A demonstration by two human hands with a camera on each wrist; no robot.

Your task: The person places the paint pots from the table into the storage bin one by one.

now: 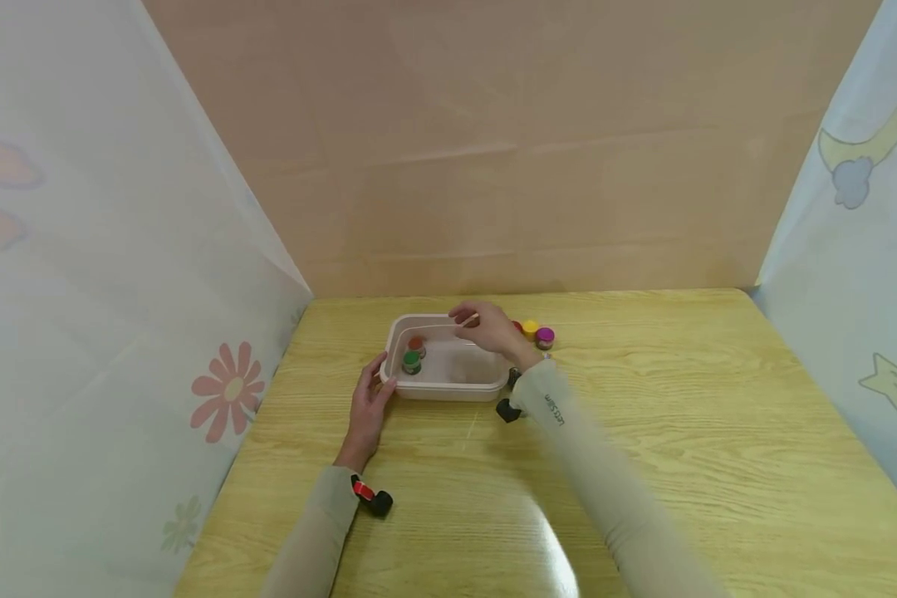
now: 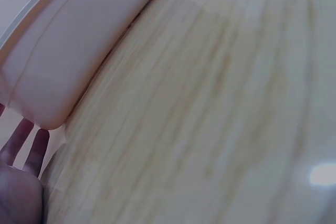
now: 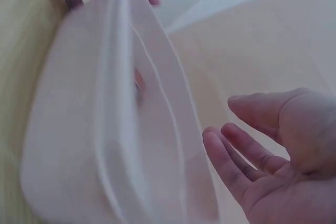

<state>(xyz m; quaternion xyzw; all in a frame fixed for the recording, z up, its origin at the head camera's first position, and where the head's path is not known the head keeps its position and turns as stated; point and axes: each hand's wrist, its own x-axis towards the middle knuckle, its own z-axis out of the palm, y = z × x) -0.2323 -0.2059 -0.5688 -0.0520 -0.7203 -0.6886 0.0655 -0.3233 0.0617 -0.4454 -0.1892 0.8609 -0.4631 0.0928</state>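
A pale pink plastic bin [image 1: 441,392] sits on the table. Inside, toward its left end, are a small green-lidded jar [image 1: 412,362] and an orange-red-lidded jar [image 1: 417,344]. My left hand [image 1: 366,409] rests against the bin's front left corner, thumb at the front wall and fairly straight fingers along the left side. In the left wrist view, its fingertips touch the bin's outer wall. Over the back right part of the bin hovers my right hand [image 1: 488,329]. Its fingers are loosely bent, with nothing between them in the right wrist view [image 3: 273,156].
Right of the bin, behind my right wrist, stand jars with yellow [image 1: 531,329], purple [image 1: 545,337] and red [image 1: 517,325] lids. A brown paper-like wall [image 1: 523,208] rises behind the wood-grain table [image 1: 688,399]. Patterned white sheets hang at both sides.
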